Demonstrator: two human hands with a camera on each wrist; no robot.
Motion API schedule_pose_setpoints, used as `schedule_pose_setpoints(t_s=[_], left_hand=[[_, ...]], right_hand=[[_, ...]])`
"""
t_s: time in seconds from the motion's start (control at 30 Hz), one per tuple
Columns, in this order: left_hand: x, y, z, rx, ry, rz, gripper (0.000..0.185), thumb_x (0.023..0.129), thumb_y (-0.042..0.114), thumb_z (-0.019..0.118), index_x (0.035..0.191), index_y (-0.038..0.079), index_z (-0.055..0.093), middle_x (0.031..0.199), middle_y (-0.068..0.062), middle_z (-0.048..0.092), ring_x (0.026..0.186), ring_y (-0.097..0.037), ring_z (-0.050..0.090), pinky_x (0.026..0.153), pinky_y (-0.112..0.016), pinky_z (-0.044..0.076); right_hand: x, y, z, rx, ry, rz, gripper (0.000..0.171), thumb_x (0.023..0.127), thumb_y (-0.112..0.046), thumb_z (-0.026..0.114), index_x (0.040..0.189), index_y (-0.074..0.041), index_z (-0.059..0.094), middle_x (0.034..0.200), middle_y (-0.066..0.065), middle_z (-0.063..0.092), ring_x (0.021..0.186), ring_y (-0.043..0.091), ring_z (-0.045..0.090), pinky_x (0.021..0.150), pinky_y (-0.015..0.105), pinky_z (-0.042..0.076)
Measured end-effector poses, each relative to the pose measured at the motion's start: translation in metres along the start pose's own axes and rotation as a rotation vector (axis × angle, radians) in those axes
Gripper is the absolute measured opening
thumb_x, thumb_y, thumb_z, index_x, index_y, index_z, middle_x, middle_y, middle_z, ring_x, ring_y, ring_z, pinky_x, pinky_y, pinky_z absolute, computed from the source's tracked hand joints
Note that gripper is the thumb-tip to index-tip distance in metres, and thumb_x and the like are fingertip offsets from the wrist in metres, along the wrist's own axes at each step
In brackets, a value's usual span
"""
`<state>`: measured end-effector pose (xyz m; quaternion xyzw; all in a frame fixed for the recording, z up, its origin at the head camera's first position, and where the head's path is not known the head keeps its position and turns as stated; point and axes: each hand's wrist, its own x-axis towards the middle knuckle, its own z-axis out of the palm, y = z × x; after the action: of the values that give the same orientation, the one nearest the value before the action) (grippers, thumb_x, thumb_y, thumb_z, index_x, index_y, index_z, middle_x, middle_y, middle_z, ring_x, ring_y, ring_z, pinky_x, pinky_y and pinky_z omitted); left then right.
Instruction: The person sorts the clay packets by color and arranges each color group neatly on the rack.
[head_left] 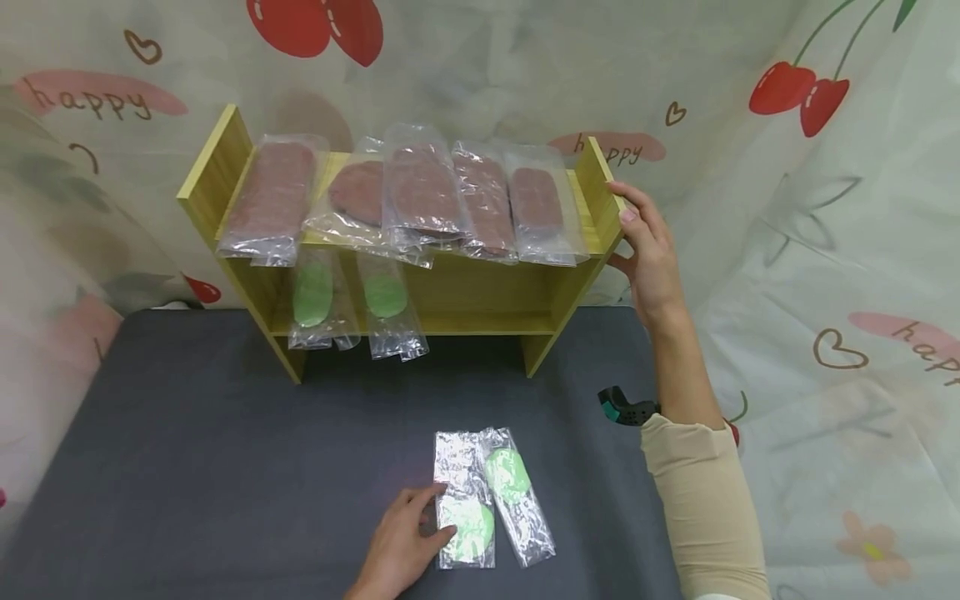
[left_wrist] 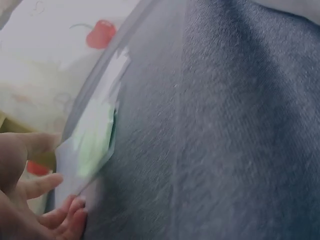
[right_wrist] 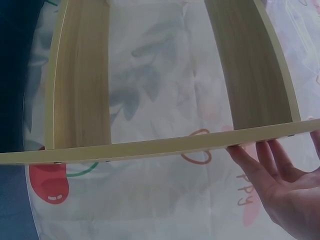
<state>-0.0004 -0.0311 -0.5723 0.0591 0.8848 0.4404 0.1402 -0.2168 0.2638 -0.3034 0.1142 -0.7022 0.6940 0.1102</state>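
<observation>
In the head view my left hand [head_left: 402, 537] reaches over the left edge of a clear packet [head_left: 457, 454] with a pale green disc [head_left: 472, 531] inside. Thumb and index finger are spread apart, their tips on the plastic. The left wrist view shows the fingers [left_wrist: 41, 186] along the packet's edge [left_wrist: 92, 142]. A second clear packet [head_left: 528, 522] with a green disc lies slanted beside it. My right hand [head_left: 651, 258] rests its fingertips against the outside of the right end panel of a wooden shelf [head_left: 487, 323]. The right wrist view shows those fingers [right_wrist: 252, 167] fairly straight at the panel [right_wrist: 165, 146].
Several packets of reddish-brown slices [head_left: 536, 200] lean on the upper board. Two packets with green discs, one at the left [head_left: 312, 293] and one beside it [head_left: 386, 296], hang over the lower board. A black and teal device [head_left: 628, 408] shows beside the right forearm. Printed cloth [head_left: 487, 75] backs the dark table [head_left: 225, 458].
</observation>
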Motion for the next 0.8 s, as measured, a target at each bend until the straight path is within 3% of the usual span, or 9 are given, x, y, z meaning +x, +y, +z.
schedule_pose_setpoints(t_s=[0.17, 0.37, 0.53, 0.8], left_hand=[[0.003, 0.0, 0.016, 0.139, 0.042, 0.031, 0.07, 0.069, 0.041, 0.089, 0.131, 0.019, 0.064, 0.112, -0.007, 0.051, 0.098, -0.024, 0.047, 0.077, -0.043, 0.041], [0.005, -0.005, 0.028, 0.241, 0.141, 0.113, 0.081, 0.057, 0.04, 0.095, 0.129, 0.02, 0.065, 0.11, -0.003, 0.049, 0.09, -0.018, 0.041, 0.073, -0.034, 0.032], [0.005, -0.007, 0.031, 0.261, 0.166, 0.142, 0.079, 0.058, 0.039, 0.095, 0.129, 0.021, 0.065, 0.11, -0.003, 0.051, 0.083, -0.015, 0.038, 0.07, -0.031, 0.028], [0.006, -0.008, 0.028, 0.27, 0.213, 0.163, 0.067, 0.061, 0.032, 0.094, 0.123, 0.022, 0.068, 0.099, -0.001, 0.058, 0.085, -0.017, 0.049, 0.072, -0.034, 0.037]], right_hand=[[0.0, 0.001, 0.0, -0.006, -0.008, 0.01, 0.037, 0.104, -0.027, 0.047, 0.139, -0.019, 0.055, 0.141, 0.008, 0.045, 0.113, 0.028, 0.05, 0.088, 0.045, 0.046], [0.0, 0.002, 0.0, -0.012, -0.008, 0.004, 0.037, 0.104, -0.028, 0.047, 0.139, -0.02, 0.055, 0.14, 0.008, 0.045, 0.114, 0.028, 0.05, 0.088, 0.045, 0.046], [0.001, 0.001, 0.0, -0.003, -0.002, -0.004, 0.037, 0.104, -0.028, 0.047, 0.139, -0.02, 0.055, 0.139, 0.008, 0.045, 0.113, 0.027, 0.05, 0.088, 0.044, 0.046], [0.0, 0.001, 0.0, 0.004, -0.004, -0.004, 0.037, 0.104, -0.027, 0.046, 0.139, -0.019, 0.055, 0.139, 0.008, 0.044, 0.113, 0.027, 0.05, 0.088, 0.045, 0.046]])
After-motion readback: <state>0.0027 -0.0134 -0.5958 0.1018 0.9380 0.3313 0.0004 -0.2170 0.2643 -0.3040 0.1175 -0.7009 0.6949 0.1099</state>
